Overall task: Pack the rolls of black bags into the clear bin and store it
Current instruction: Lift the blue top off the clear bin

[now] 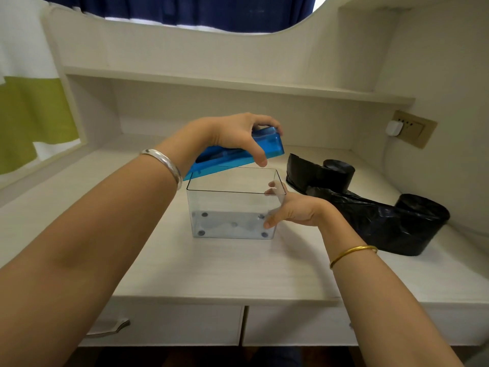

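1. Clear plastic forms the bin (232, 213), which stands upright and uncovered at the centre of the pale tabletop (238, 271), with nothing visible inside it.
2. Blue and translucent, the lid (238, 154) hangs tilted above the bin's far rim, toward 12 o'clock, its right end raised higher than its left.
3. A person's left hand (238, 133) grips the lid from above, fingers curled over its far edge and thumb pressed on its near side; a silver bangle (165, 164) circles that wrist.
4. The right hand (288, 207) holds the bin's right wall at 3 o'clock, thumb on the near outer face and fingertips over the rim; a gold bangle (352, 254) sits on that wrist.
5. Two rolls of black bags lie on the tabletop to the right of the bin: the far roll (333, 173) at about 2 o'clock, partly unrolled, and the near roll (412, 223) at about 3 o'clock, its loose tail running back toward the first.
6. A wall socket (407, 128) with a white plug is fixed at 2 o'clock, beyond the rolls.
7. Drawers (169, 327) sit below the tabletop's front edge at 6 o'clock.
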Motion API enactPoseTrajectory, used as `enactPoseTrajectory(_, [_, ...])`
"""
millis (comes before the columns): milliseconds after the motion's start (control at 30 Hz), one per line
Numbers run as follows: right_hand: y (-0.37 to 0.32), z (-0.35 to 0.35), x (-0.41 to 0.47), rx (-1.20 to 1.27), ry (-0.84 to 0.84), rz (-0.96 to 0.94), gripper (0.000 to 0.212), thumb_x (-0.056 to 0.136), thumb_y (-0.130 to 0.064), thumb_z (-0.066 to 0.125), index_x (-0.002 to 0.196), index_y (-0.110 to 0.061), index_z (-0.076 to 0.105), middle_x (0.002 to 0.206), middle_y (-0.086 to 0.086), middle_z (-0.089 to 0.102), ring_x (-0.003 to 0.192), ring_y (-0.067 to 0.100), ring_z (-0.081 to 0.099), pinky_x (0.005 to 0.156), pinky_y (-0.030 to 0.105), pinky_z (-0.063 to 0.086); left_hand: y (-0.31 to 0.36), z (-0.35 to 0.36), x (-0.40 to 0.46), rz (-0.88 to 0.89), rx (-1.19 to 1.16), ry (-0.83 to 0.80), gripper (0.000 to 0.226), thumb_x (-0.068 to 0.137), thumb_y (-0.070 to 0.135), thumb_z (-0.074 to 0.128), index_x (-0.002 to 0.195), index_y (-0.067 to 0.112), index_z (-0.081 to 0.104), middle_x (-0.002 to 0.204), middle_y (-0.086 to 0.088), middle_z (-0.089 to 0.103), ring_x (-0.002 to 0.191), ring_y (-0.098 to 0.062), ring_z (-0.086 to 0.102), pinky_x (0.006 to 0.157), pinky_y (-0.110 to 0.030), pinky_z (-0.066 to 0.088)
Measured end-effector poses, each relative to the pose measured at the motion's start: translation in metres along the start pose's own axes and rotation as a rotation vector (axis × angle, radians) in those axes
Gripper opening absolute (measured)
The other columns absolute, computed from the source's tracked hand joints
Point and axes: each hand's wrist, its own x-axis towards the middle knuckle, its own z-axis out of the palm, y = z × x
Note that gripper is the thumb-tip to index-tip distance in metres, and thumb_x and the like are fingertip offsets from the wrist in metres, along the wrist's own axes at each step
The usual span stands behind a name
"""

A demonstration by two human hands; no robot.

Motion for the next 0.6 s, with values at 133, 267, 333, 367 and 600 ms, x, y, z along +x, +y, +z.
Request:
enactPoseTrajectory(133, [-0.004,0.004,-0.015,0.007,0.037,-0.029,0.095,0.079,0.018,0.058,0.150,-0.016,0.006,0.156,0.004,0.018,0.142,0.027,0.021,0.113,0.035,0.021,0.001,0.002,-0.006,0.017,0.027,0.005,0.073,0.065,0.025,0.074,0.131,0.030,0.042,0.112,0.006,0.048,0.085,-0.008,0.053,0.068,-0.015,0.043])
enactPoseTrajectory(267, [-0.021,-0.006,-0.028,-0.016,0.192,-0.202,0.105,0.079,0.006,0.064,0.151,-0.027,-0.005,0.160,0.004,0.004,0.146,0.027,0.010,0.115,0.042,0.017,-0.002,-0.002,-0.010,0.048,0.046,0.047,0.069,0.074,0.011,0.073,0.132,0.032,0.041,0.118,0.003,0.048,0.084,-0.008,0.054,0.069,-0.015,0.044])
enactPoseTrajectory(333, [-0.032,-0.010,-0.033,-0.029,0.248,-0.309,0.094,0.081,0.003,0.061,0.151,-0.028,0.007,0.160,0.002,0.011,0.146,0.025,0.012,0.114,0.040,0.019,-0.003,-0.004,-0.014,0.081,0.053,0.084,0.070,0.072,0.011,0.074,0.131,0.034,0.042,0.119,0.003,0.049,0.083,-0.008,0.055,0.073,-0.019,0.047])
enactPoseTrajectory(367, [-0.037,-0.010,-0.035,-0.047,0.285,-0.355,0.086,0.083,0.001,0.059,0.151,-0.026,0.015,0.158,0.001,0.017,0.145,0.023,0.015,0.113,0.038,0.020,-0.002,-0.005,-0.016,0.096,0.062,0.094,0.071,0.072,0.012,0.075,0.131,0.035,0.042,0.119,0.004,0.049,0.084,-0.008,0.055,0.075,-0.022,0.048])
enactPoseTrajectory(600, [-0.053,0.017,-0.020,0.111,0.382,-0.515,0.043,0.087,-0.005,0.059,0.126,-0.020,0.051,0.133,0.001,0.056,0.126,0.020,0.048,0.109,0.045,0.037,0.020,-0.012,-0.032,0.229,0.084,0.049,0.079,0.063,0.027,0.070,0.133,0.039,0.036,0.118,0.009,0.049,0.092,-0.005,0.057,0.078,-0.015,0.053])
